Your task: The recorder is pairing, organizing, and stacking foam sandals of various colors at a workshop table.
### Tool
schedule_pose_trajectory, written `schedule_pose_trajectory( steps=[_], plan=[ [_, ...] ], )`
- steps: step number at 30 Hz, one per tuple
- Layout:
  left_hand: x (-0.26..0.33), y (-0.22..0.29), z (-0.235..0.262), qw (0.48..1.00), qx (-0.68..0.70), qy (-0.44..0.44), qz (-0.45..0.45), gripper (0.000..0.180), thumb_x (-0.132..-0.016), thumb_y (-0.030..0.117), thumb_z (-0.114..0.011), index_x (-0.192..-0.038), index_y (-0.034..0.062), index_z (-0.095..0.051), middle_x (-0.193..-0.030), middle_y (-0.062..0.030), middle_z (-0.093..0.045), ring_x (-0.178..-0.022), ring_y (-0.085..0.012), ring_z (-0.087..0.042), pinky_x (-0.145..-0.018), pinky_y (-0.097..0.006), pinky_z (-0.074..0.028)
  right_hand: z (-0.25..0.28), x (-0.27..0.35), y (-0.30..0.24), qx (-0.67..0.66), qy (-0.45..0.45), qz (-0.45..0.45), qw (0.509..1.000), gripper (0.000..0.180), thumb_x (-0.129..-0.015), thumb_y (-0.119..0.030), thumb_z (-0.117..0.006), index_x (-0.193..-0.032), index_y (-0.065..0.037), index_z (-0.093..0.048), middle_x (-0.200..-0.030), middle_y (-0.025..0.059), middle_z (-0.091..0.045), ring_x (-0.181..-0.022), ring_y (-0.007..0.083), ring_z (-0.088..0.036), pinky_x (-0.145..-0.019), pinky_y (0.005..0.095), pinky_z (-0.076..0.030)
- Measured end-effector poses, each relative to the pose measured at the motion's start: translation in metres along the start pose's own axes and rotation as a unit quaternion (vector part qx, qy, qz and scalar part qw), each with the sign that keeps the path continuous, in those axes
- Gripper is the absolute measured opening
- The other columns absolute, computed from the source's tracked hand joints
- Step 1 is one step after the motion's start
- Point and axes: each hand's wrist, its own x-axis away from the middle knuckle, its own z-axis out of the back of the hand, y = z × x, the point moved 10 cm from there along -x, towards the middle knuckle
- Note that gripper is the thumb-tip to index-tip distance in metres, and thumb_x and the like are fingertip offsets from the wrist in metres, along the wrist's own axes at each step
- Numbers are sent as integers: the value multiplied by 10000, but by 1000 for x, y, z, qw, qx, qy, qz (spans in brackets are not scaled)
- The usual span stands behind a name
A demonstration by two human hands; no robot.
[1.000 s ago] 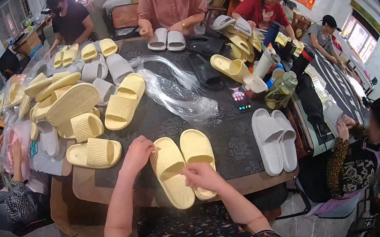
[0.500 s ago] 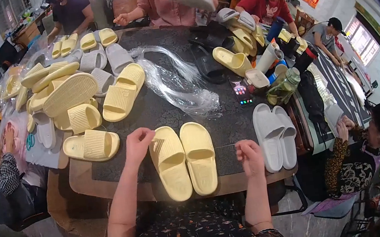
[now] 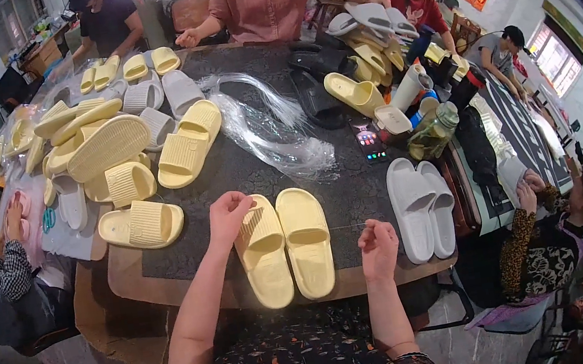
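**Pair of yellow slippers: hand positions and thread draw**

Fingers of your left hand (image 3: 228,217) are curled together on the top edge of the left slipper of the yellow slipper pair (image 3: 285,255); whether they pinch a small item there cannot be told. Fingers of your right hand (image 3: 378,246) are bunched together in a pinch, and a thin thread (image 3: 345,228) runs from them toward the right slipper of the pair.

1. Location of the pair. The two slippers lie side by side, touching, soles down, at the near edge of the dark patterned surface (image 3: 231,168), directly in front of you.

2. What has changed. One second ago your right hand rested on the pair itself. It now sits well clear of the pair, off to the right near the surface edge. Your left hand has stayed at the top of the left slipper throughout. The pair has not shifted.

3. What this indicates. The outward travel of the right hand, with the thread stretched level behind it, suggests a fastening is being drawn through or pulled tight between the two slippers. The left hand appears to act as the anchor.

4. Surroundings. A grey slipper pair (image 3: 423,204) lies just right of your right hand. A bundle of clear plastic strands (image 3: 270,129) lies beyond the yellow pair. More yellow slippers (image 3: 142,224) are heaped at the left. Other people work at the far side and at the right.
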Motion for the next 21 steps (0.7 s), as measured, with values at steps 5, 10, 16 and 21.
schedule_pose_trajectory(
  steps=[5, 10, 16, 21],
  plan=[
    [1, 3, -2, 999, -15, -5, -28, 129, -909, 127, -648, -941, 3, -652, -838, -49, -693, -811, -99, -659, -730, -231, -510, -1, 5, 5, -40, 61, -62, 995, 113, -960, -154, -574, -875, -93, -616, -937, 91, -688, -644, 125, -587, -512, 256, -461],
    [3, 30, -20, 991, -124, -29, -44, 175, -888, 153, -656, -965, -3, -664, -810, -42, -688, -782, -111, -654, -724, -261, -510, -32, 34, 55, 214, -108, -285, 928, 129, -944, -191, -584, -872, -83, -589, -624, -2, -505, -482, 71, -441, -400, 221, -328],
    [-2, 45, -72, 954, -256, -113, -107, 216, -880, 209, -669, -923, 1, -628, -803, -119, -673, -742, -208, -650, -685, -331, -499, -44, 36, 91, 465, -190, -254, 827, 275, -989, -263, -523, -994, 12, -541, -679, 33, -585, -533, 86, -549, -435, 257, -429],
    [-9, 18, -106, 933, -280, -204, -100, 229, -884, 226, -661, -925, 4, -622, -819, -121, -665, -752, -222, -636, -674, -358, -489, -51, 24, 135, 420, -187, -308, 833, 160, -946, -152, -525, -908, 3, -535, -685, 23, -550, -557, 99, -513, -493, 255, -444]
  ],
)
